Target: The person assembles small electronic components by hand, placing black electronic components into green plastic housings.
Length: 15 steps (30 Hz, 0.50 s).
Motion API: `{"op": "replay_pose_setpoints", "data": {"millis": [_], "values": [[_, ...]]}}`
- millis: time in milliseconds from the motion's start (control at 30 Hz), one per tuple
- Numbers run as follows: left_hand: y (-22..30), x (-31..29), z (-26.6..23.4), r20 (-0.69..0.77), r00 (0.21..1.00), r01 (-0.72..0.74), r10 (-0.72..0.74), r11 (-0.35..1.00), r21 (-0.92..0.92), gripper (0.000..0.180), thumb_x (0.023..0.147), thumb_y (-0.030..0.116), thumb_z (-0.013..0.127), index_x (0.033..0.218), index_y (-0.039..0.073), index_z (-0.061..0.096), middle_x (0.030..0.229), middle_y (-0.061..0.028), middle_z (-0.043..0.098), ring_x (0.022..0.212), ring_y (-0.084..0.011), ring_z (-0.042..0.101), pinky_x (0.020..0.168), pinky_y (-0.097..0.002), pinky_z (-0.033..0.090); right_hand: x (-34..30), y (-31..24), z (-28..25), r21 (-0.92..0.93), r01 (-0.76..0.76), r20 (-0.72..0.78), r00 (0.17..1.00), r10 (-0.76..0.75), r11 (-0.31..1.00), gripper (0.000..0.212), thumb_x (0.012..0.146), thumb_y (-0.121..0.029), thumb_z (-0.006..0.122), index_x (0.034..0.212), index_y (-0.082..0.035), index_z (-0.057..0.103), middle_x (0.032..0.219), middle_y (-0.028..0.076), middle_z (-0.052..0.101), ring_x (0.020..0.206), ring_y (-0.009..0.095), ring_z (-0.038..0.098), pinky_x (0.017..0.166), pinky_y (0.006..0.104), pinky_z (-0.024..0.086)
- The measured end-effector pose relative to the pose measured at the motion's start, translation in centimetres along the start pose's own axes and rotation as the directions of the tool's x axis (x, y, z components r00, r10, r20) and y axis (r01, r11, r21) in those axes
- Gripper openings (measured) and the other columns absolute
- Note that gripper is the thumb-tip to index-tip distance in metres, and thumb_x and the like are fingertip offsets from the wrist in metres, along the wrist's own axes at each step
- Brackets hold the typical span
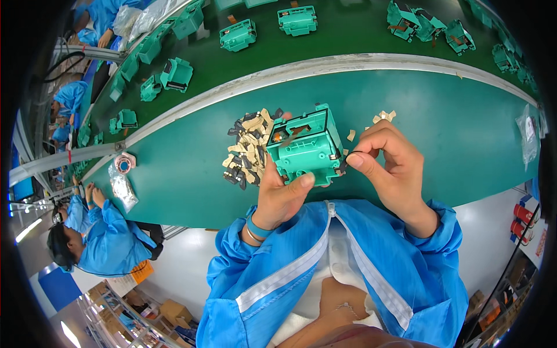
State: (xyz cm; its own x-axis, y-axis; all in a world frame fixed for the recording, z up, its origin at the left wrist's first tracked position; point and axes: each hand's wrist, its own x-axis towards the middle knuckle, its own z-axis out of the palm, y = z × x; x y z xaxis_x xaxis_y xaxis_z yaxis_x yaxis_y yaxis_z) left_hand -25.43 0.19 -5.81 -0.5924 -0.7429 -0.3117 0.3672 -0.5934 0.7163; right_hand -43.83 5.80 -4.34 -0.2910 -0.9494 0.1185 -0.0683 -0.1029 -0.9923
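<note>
Head view, green housing (304,155), pile (249,146) partly hidden

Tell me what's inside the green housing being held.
Inside the green housing, a copper-coloured part and a brown strip show; whatever lies deeper is hidden from this view.

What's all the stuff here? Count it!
Bench: one, green, middle
Belt: one, dark green, beyond bench
Housings: many, green, on belt
Held housing: one, green, centre
Piece pile: one, cream and black, held housing's left
Loose pieces: several, cream, held housing's right
Roll: one, pale, bench's left
Clear bags: two, colourless, on bench
Co-workers: several, in blue, left edge
Boxes: several, brown, lower left
Cylinders: two, red, right edge
Left hand: one, blue-sleeved, gripping held housing
Right hand: one, blue-sleeved, beside held housing
</note>
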Motion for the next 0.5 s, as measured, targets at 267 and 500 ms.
{"op": "replay_pose_setpoints", "data": {"millis": [267,500], "values": [[-1.5,0.5,-1.2,0.159,0.986,0.096,-0.049,0.947,-0.306,0.068,0.095,0.011,0.053,0.149,0.011,0.010,0.127,-0.0199,0.052,0.105,-0.0341,0.062,0.081,-0.0353,0.059,-0.3,-0.1,1.0,-0.060,0.136,-0.087,0.986,-0.141,0.989,0.009,0.078,0.003,0.069,0.082,-0.001,0.062,0.074,0.007,0.059,0.068,0.018,0.055,0.057,0.0277,0.043],[-1.7,0.7,-0.7,0.194,0.980,0.124,-0.048,0.908,-0.400,0.072,0.096,0.008,0.052,0.150,0.013,0.005,0.126,-0.0196,0.052,0.103,-0.0324,0.063,0.081,-0.0347,0.059,-0.3,0.0,1.3,-0.135,0.211,-0.140,0.963,-0.230,0.968,0.012,0.074,0.003,0.071,0.080,-0.001,0.062,0.073,0.008,0.059,0.066,0.019,0.054,0.055,0.0289,0.042]]}}
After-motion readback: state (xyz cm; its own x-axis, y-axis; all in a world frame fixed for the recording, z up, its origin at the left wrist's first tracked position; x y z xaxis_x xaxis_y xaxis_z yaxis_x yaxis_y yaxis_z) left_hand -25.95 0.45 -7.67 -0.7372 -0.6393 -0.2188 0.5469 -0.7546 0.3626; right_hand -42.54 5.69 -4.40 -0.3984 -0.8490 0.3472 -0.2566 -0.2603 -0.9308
